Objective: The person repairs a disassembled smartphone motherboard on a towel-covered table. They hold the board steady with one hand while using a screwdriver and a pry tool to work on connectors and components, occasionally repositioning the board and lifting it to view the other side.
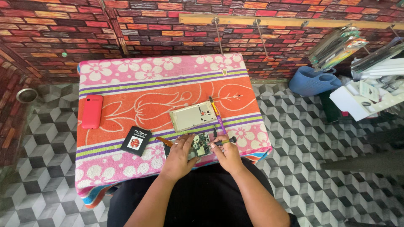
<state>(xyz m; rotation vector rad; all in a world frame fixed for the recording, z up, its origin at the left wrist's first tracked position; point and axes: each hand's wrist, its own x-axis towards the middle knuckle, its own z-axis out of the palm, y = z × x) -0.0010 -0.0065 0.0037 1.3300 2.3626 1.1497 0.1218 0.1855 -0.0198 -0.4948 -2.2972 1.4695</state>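
Several things lie around our work on the flowered towel (126,90): a red phone (91,111) far left, a black square battery (136,141), a pale phone shell (193,116) and a yellow-purple tool (218,119). Our left hand (180,155) presses the circuit board (201,145) at the near edge; our right hand (229,153) pinches a black screwdriver (224,142).
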